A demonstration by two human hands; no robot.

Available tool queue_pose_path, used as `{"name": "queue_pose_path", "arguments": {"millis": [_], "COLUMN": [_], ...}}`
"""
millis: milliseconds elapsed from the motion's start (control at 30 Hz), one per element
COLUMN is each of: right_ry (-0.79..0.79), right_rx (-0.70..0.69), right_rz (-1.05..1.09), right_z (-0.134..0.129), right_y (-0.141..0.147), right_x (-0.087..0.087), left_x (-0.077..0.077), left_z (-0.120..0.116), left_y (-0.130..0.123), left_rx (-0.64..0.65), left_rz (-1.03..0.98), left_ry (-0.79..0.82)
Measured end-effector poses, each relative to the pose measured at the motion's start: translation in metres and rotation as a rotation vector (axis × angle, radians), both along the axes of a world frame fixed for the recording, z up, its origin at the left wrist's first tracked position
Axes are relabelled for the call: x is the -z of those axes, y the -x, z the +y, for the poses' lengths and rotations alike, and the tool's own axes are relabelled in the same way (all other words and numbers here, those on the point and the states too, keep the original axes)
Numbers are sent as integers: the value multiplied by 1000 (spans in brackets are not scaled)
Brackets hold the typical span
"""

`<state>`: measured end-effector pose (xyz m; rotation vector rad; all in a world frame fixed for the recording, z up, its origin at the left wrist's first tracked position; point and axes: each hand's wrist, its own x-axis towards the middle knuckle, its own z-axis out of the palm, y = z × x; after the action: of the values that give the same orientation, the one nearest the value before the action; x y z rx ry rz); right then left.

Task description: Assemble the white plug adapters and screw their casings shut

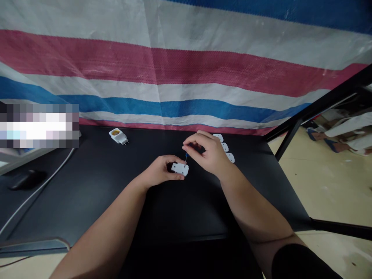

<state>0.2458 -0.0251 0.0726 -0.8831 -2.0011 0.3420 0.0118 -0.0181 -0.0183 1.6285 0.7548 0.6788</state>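
Note:
Between the thumb and fingers of my left hand (161, 170) is a small white plastic housing (179, 169) with dark holes in its upper face, held just over the black table. My right hand (207, 151) pinches a small screwdriver (186, 157) with a blue handle and thin metal shaft. Its shaft points down, with the tip at a hole near the housing's right end. Whether a screw sits in that hole is too small to tell. Beyond my right hand lie several white plates (230, 157) with dark holes, partly hidden by the hand.
A white plug-in device (117, 135) with two pins and a yellowish round face lies at the table's back left. At left are a black mouse (27, 179), a white cable (43, 185) and a blurred-out screen. A striped tarp (174, 69) hangs behind; a black frame (286, 141) borders the right.

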Motion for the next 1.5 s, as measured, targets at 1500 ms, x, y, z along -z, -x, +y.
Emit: {"name": "queue_pose_path", "arguments": {"millis": [1500], "right_ry": [215], "right_rx": [-131], "right_rz": [-210], "right_z": [-12], "right_y": [-7], "right_x": [-15], "left_x": [-21], "left_z": [8], "left_y": [7], "left_rx": [-288], "left_rz": [-803], "left_ry": [803]}}
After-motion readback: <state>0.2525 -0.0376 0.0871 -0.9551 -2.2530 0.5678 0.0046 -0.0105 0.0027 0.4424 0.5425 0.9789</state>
